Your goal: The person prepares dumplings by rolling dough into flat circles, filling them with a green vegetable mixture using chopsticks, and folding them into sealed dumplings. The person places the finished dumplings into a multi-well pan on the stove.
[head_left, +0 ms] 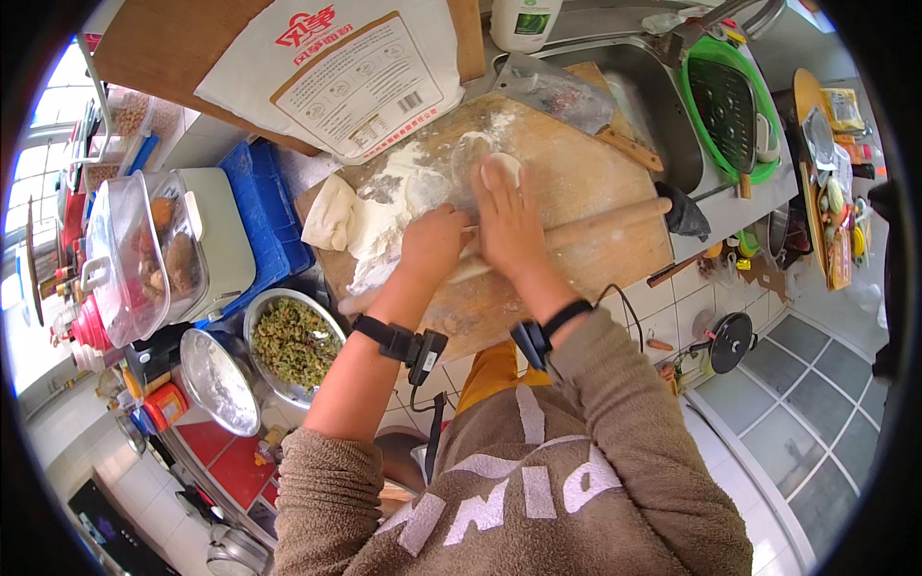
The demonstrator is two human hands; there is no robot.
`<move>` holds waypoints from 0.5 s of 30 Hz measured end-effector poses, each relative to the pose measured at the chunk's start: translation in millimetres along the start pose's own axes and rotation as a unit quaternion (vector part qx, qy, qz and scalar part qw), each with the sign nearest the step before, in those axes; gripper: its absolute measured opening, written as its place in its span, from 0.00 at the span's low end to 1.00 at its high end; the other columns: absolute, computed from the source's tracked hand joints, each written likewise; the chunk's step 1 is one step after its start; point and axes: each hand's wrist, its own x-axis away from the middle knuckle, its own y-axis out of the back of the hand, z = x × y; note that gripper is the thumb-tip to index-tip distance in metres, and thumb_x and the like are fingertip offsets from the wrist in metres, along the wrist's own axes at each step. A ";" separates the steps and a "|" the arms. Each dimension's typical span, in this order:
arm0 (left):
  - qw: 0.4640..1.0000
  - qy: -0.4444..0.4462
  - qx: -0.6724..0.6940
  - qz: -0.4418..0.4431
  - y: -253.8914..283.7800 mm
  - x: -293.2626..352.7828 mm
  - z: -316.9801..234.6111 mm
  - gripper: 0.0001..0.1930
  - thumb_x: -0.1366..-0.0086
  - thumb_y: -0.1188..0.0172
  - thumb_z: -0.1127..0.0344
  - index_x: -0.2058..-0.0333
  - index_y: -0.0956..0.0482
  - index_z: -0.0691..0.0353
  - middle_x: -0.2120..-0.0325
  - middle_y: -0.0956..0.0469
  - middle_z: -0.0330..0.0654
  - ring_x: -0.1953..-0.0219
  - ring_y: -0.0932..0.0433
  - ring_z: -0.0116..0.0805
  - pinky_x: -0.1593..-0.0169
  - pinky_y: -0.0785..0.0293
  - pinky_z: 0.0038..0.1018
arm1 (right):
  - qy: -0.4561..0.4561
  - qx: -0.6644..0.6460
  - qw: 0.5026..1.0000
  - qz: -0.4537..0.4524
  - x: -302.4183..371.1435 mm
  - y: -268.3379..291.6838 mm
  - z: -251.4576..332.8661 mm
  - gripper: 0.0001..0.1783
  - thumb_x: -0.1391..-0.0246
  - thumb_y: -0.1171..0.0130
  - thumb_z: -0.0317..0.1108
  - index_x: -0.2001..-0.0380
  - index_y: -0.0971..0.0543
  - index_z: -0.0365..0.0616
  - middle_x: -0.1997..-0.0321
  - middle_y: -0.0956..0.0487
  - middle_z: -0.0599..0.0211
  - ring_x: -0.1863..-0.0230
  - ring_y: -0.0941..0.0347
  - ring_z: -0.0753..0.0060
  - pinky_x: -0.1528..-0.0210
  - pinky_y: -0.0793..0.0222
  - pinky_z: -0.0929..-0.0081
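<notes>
A long wooden rolling pin (610, 223) lies slantwise across the floury wooden board (576, 182), passing under both of my hands. My right hand (509, 216) is laid flat with its fingers stretched forward, heel over the pin, fingertips blurred at a small pale dough piece (513, 165). Beside it my left hand (437, 240) is closed, its fingers curled near the pin; whatever they may hold is hidden. Just ahead are a floured dough round (426, 192) and a thin, blurred one (470, 154). A larger dough lump (329, 213) sits at the board's left edge by loose flour (376, 226).
A cleaver (557, 91) with a wooden handle rests at the board's far right, beside the sink (663, 115). At left stand a bowl of chopped green filling (331, 355), a floury metal bowl (221, 384) and a blue crate (264, 216). A white flour bag (336, 58) stands behind.
</notes>
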 end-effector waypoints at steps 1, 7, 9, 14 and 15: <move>0.999 0.004 0.034 -0.018 -0.1 -2.0 4.8 0.11 0.38 0.39 0.64 0.58 0.19 0.58 0.59 0.21 0.49 0.57 0.22 0.52 0.54 0.25 0.42 | -0.014 -0.041 0.998 0.052 23.0 13.1 5.4 0.32 0.46 0.52 0.26 0.36 0.35 0.34 0.26 0.42 0.47 0.25 0.48 0.51 0.25 0.58 0.45; 0.983 0.090 0.110 0.113 4.3 23.3 40.0 0.14 0.40 0.39 0.64 0.56 0.20 0.60 0.58 0.20 0.54 0.54 0.22 0.53 0.53 0.26 0.44 | -0.094 -0.040 0.991 0.089 72.1 19.8 22.1 0.33 0.49 0.51 0.23 0.36 0.34 0.35 0.26 0.41 0.47 0.24 0.48 0.49 0.24 0.62 0.42; 0.995 0.052 0.054 0.059 5.0 29.6 32.3 0.15 0.40 0.38 0.63 0.55 0.20 0.60 0.57 0.20 0.53 0.54 0.22 0.54 0.53 0.25 0.44 | -0.076 -0.011 0.997 0.028 31.2 -0.7 13.7 0.35 0.49 0.50 0.23 0.35 0.36 0.35 0.26 0.42 0.48 0.24 0.49 0.49 0.24 0.62 0.41; 1.000 0.003 0.000 0.007 3.6 4.7 10.9 0.14 0.39 0.37 0.59 0.55 0.18 0.55 0.61 0.21 0.50 0.56 0.21 0.52 0.52 0.24 0.44 | 0.010 -0.022 0.999 -0.027 -22.3 -7.5 6.7 0.34 0.47 0.48 0.26 0.34 0.37 0.35 0.27 0.40 0.49 0.24 0.48 0.51 0.25 0.58 0.46; 1.000 0.000 0.018 -0.003 2.2 -1.3 12.4 0.14 0.39 0.37 0.60 0.56 0.18 0.56 0.60 0.21 0.50 0.56 0.21 0.53 0.53 0.24 0.44 | -0.015 -0.047 0.999 0.015 -1.3 2.7 8.8 0.35 0.47 0.47 0.28 0.35 0.36 0.34 0.27 0.40 0.49 0.25 0.47 0.51 0.25 0.58 0.47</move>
